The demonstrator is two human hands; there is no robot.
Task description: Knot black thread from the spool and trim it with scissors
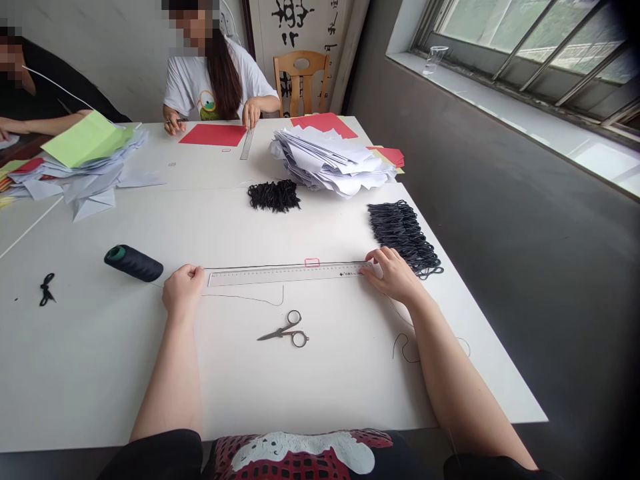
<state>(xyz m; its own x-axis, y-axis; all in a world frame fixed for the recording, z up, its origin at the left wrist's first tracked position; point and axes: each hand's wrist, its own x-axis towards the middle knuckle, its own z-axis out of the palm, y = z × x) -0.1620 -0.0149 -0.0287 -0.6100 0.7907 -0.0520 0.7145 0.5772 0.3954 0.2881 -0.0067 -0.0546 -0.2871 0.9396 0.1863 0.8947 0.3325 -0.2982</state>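
A clear ruler [285, 273] lies flat on the white table, with a black thread [260, 267] drawn taut along its far edge. My left hand [183, 288] is closed on the thread just beyond the ruler's left end. At the right end, my right hand [393, 272] pinches the thread, its fingertips against the ruler. Loose thread trails from both hands across the tabletop. Nearer me lie small metal scissors [286, 331], blades pointing left. A spool of dark thread [134, 263] rests on its side left of my left hand.
Bundles of black cord loops [403, 233] and shorter black pieces [274, 195] lie beyond the ruler. Farther back are stacked white papers [330, 160] and red sheets. Across the table, a person holds a pen and a ruler [246, 145] by red paper [213, 135]. Another person sits far left.
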